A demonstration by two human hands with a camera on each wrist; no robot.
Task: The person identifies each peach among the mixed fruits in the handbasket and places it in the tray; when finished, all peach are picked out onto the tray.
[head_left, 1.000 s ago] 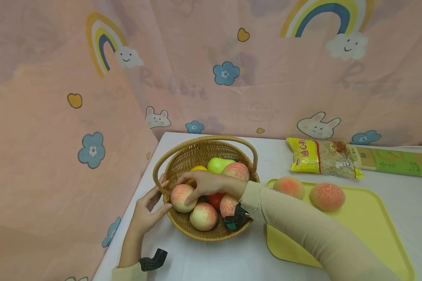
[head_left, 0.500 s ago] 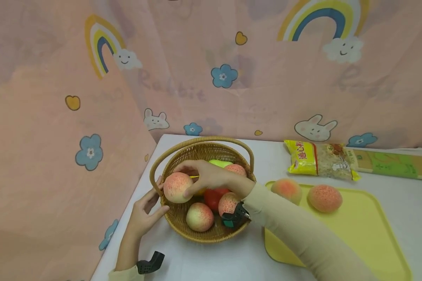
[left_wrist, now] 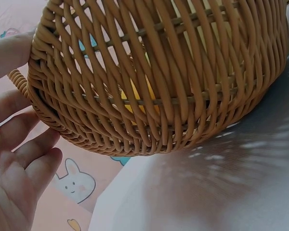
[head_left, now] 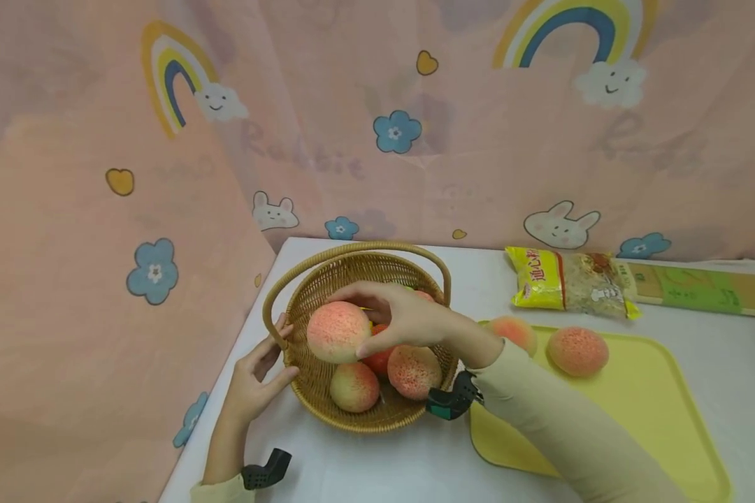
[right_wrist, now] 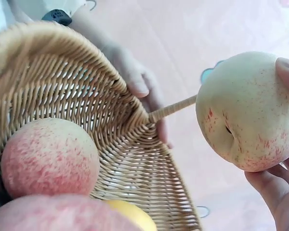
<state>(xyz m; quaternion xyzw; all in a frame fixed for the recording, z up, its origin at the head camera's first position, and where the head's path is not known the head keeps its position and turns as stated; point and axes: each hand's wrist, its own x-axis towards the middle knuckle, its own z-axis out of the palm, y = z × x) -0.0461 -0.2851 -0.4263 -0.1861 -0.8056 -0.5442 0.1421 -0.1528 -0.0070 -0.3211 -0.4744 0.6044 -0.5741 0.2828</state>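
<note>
My right hand [head_left: 403, 316] holds a pink-speckled peach [head_left: 338, 332] over the left part of the wicker basket [head_left: 368, 425]. In the right wrist view, thumb and fingers span the peach's pale side [right_wrist: 248, 115], with its stem hollow showing. At the basket's left side, by the foot of the handle [head_left: 275, 297], my left hand [head_left: 249, 384] grips the rim, thumb and fingers spread along it. Inside lie a peach [head_left: 355, 387] at the front, another peach [head_left: 414, 372] to its right and a red fruit [head_left: 377, 360]. A yellow fruit [right_wrist: 132, 214] is partly hidden.
Right of the basket is a yellow tray [head_left: 642, 412] bearing a peach [head_left: 579, 351] and another peach [head_left: 514, 334] partly behind the right forearm. Behind it lie a yellow-and-clear bag of pasta [head_left: 569, 283] and a long green-and-tan packet [head_left: 705, 288]. A printed curtain [head_left: 327, 126] hangs behind.
My right hand has lifted the peach from the basket's left side and shifted slightly right, turning it so its pinker side shows. The left hand stays at the rim.
</note>
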